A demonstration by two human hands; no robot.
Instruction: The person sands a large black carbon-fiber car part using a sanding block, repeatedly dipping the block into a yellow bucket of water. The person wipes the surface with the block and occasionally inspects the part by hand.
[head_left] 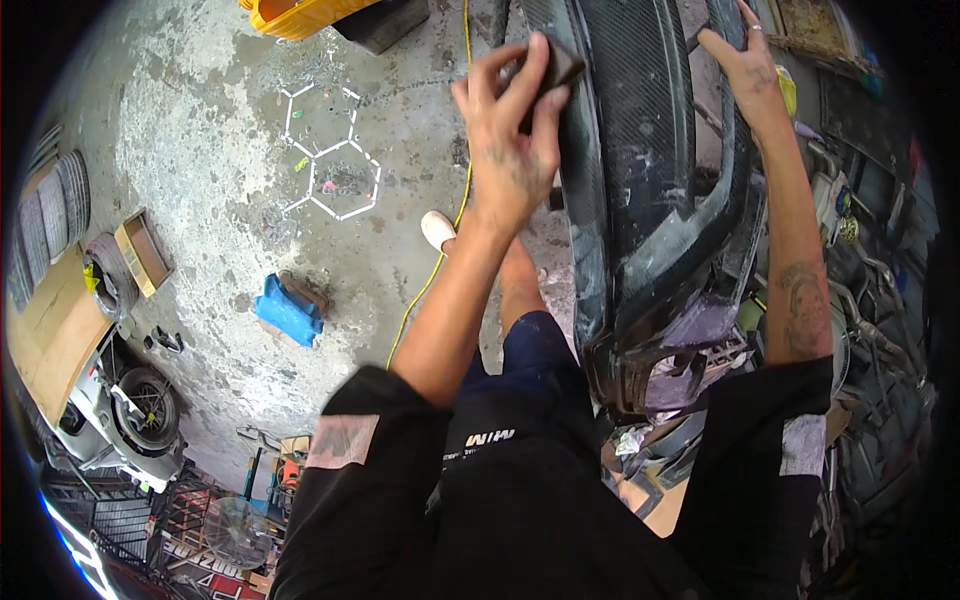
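One long dark car panel (640, 120) right in front of me

The panel stands just right of my middle, running from the upper edge of my view down toward my waist. It looks like a bumper, with a woven pattern on its broad inner face and pale, dusty smears along the frame around it. My left grip (512, 140) is clamped on a small dark block (563, 62), fingers and thumb bent around it, and the block sits at the panel's left edge. My right grip (752, 78) is at the opposite rim, thumb stretched out toward the frame; its fingertips run to the top of my view, so I cannot tell how firmly it closes.

Below my arms are my black sleeves (390, 480) with their pale patches, my dark shorts (545, 350) and one white shoe (436, 229). A yellow cable (418, 302) runs past that shoe over the stained concrete floor (215, 150). Left of the cable, white lines (333, 149) form hexagon shapes, with a crumpled blue bundle (288, 311) nearer me. A yellow container (300, 17) shows at the top. Farther left are stacked tyres (62, 205), an open wooden box (143, 252) and a white motorbike (125, 440). Jumbled metal parts (865, 300) crowd my right.
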